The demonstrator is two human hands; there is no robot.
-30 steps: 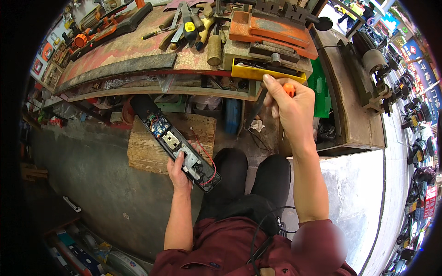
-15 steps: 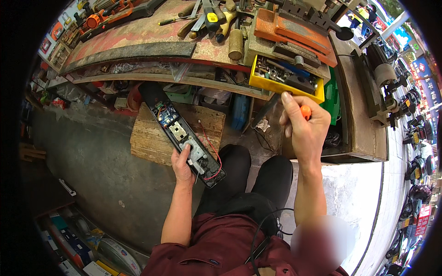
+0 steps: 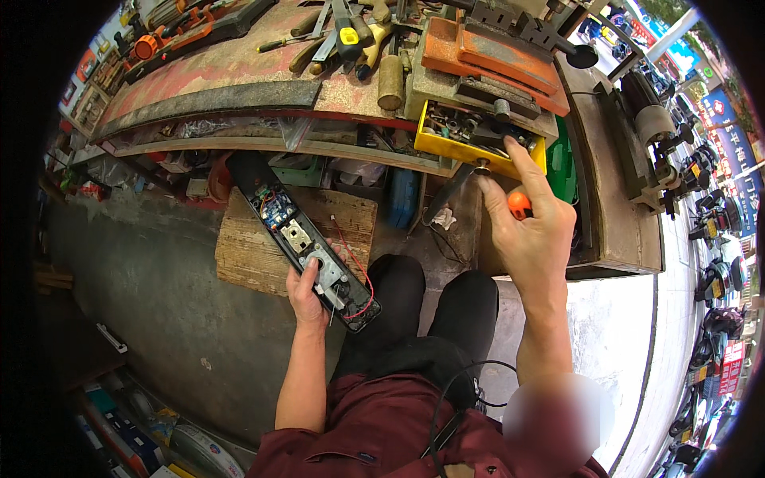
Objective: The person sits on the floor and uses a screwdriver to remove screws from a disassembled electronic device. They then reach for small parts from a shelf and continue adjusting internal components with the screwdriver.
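My left hand (image 3: 304, 293) grips a long black electronic lock housing (image 3: 296, 237), thumb on its metal mechanism and fingers underneath. The housing is tilted, its far end pointing up and left. Inside it are a blue circuit board (image 3: 277, 207) and metal plates, and a red wire (image 3: 366, 275) loops out along the right side. My right hand (image 3: 535, 239) keeps an orange-handled tool (image 3: 520, 205) in its palm; the rest of the tool is hidden. Its index finger and thumb are spread at the front of a yellow drawer (image 3: 446, 146) full of small metal parts, near the drawer's round knob (image 3: 481, 166).
A worn workbench (image 3: 223, 76) carries pliers, files and a wooden-handled hammer (image 3: 390, 84). An orange metal block (image 3: 502, 56) sits above the drawer. A wooden board (image 3: 247, 247) lies below the lock housing. At right stands a key-cutting machine (image 3: 649, 119) on a wooden counter.
My right hand's index finger has stretched out to the drawer front and away from the thumb. The view has shifted slightly. My left hand still holds the lock housing.
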